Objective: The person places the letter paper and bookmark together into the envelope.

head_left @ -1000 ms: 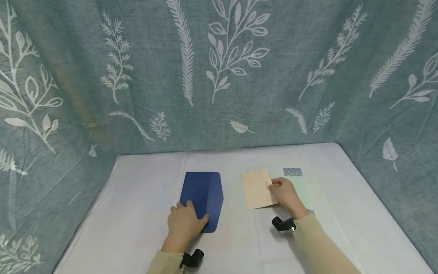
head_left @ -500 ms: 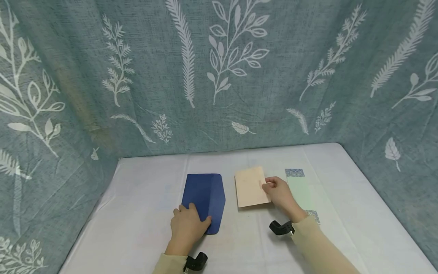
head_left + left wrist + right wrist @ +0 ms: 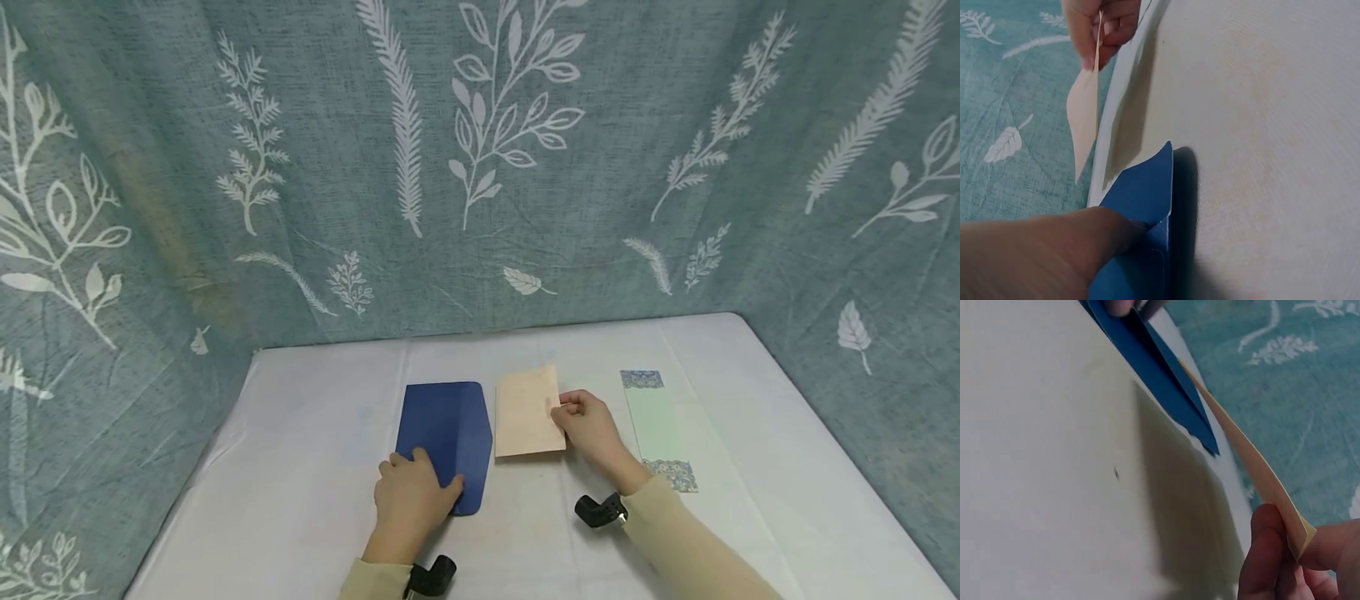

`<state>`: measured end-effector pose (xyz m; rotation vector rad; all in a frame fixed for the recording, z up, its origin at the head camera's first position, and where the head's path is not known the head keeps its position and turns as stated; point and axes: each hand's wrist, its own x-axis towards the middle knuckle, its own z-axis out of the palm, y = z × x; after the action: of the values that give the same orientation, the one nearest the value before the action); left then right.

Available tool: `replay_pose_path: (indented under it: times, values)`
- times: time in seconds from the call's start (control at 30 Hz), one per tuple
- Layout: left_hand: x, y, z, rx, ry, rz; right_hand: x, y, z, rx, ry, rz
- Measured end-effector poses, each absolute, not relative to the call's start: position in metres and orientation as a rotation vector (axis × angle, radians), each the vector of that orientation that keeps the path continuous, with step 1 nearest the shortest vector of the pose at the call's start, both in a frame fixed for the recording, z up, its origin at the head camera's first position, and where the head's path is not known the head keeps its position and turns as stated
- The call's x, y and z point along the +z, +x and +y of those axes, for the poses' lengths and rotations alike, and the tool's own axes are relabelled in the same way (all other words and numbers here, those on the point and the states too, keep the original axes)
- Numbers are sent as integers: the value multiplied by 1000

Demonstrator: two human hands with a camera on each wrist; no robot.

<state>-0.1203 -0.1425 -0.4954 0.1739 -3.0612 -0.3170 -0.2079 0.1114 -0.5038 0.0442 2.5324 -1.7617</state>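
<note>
In the head view, a dark blue envelope (image 3: 435, 425) lies on the table with its flap toward the right. My left hand (image 3: 415, 504) holds its near end, fingers across the top. In the left wrist view, the thumb (image 3: 1107, 234) bends in at the edge of the envelope (image 3: 1141, 194), which stands a little raised. My right hand (image 3: 596, 433) pinches the right edge of a folded cream-coloured paper (image 3: 527, 412). That paper hangs above the table just right of the envelope, its shadow beneath, seen edge-on in the right wrist view.
To the right lies a pale green strip (image 3: 654, 423) with blue patterned ends, partly beside the right forearm. A white cloth (image 3: 300, 467) covers the table. Teal curtains (image 3: 322, 167) with white leaf prints stand along its back and sides.
My right hand has moved left with the cream paper, bringing it close to the envelope. More of the green strip shows now. The left hand has stayed on the envelope.
</note>
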Motion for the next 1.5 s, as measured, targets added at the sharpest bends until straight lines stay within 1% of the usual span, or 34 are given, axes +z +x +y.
replay_pose_path:
  times: [0.23, 0.47, 0.7, 1.17, 1.5]
  values:
    - [-495, -120, -140, -327, 183, -3073, -510, -206, 89, -1785, -41, 2515]
    - [-496, -118, -141, -321, 204, -3072, -512, -201, 69, -1617, -114, 2590]
    - [-495, -116, -141, -314, 199, -3050, -509, -196, 52, -1599, -107, 2575]
    - [-493, -115, -142, -328, 184, -3033, -508, -191, 32, -1679, -196, 2447]
    - [-494, -116, -142, -363, 189, -3021, -508, -190, 25, -1544, -265, 2554]
